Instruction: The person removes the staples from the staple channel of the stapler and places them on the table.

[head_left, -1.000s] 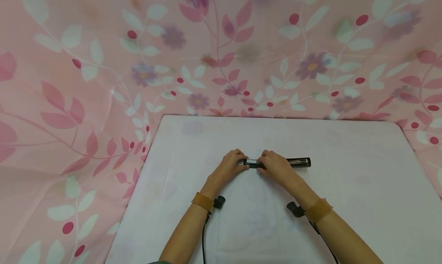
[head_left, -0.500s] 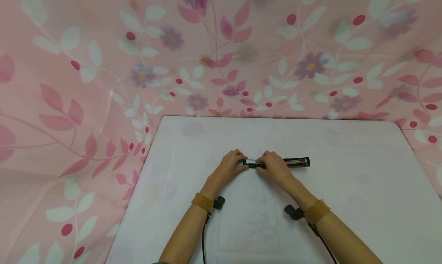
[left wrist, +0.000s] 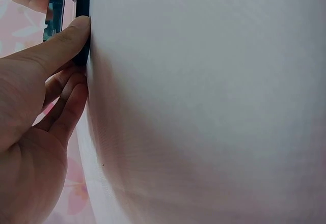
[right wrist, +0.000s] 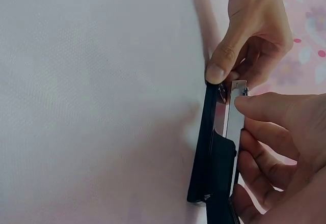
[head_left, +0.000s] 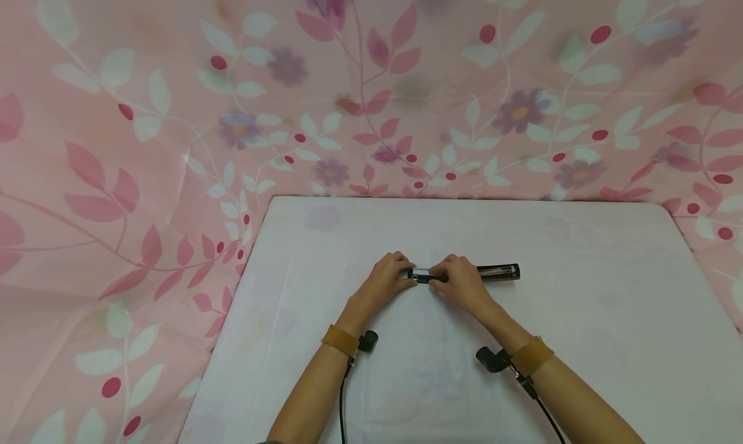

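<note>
A black stapler (head_left: 499, 272) lies across the white table, its top arm swung back to the right. My left hand (head_left: 383, 279) pinches the front end of its black base (right wrist: 201, 147) between thumb and fingers. Above the base, raised with a gap, runs the silver staple channel (right wrist: 235, 114). My right hand (head_left: 464, 282) holds this channel, thumb on one face and fingers along the other. In the left wrist view, part of the black base (left wrist: 83, 46) shows by the left thumb (left wrist: 71, 33). My right hand hides the stapler's middle in the head view.
A white cloth covers the table (head_left: 580, 315). Behind and to the left hangs a pink flowered cloth (head_left: 174, 108). Each wrist wears a brown band with a small black camera (head_left: 492, 359), and black cables (head_left: 342, 405) run from them toward the front edge.
The right hand and wrist have shifted slightly left, mostly between the first two frames. The left hand keeps its grip on the stapler base, and the stapler stays nearly where it was.
</note>
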{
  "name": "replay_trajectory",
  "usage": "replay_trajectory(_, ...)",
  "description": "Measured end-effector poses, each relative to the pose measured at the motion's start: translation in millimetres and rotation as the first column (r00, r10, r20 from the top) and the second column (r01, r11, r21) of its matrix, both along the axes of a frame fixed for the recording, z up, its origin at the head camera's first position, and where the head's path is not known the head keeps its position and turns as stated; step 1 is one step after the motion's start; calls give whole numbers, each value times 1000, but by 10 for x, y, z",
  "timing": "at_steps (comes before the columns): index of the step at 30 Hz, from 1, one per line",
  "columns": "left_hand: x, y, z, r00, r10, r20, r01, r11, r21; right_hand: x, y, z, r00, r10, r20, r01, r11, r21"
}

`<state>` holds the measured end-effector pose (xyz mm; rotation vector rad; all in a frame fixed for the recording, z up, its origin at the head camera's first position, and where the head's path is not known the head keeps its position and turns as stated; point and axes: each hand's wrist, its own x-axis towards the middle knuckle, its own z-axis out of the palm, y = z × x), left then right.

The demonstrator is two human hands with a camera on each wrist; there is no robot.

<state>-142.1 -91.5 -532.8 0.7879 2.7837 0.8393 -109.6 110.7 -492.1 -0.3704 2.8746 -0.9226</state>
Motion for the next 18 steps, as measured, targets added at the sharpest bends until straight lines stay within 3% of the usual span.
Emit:
replay_trajectory(6,-5,-4,-19,1000,-7,-13,7,1000,3,10,-7,-3,1000,-22,-3,22,1000,3)
replay_trajectory(13,-6,2,-15,999,-23,-34,24,1000,10,54,-72,20,997,-6,-78,19,985,170)
replay_trajectory(18,-6,-14,-7,999,-19,-27,19,1000,14,45,-90,-2,997,-24,-73,32,993,113)
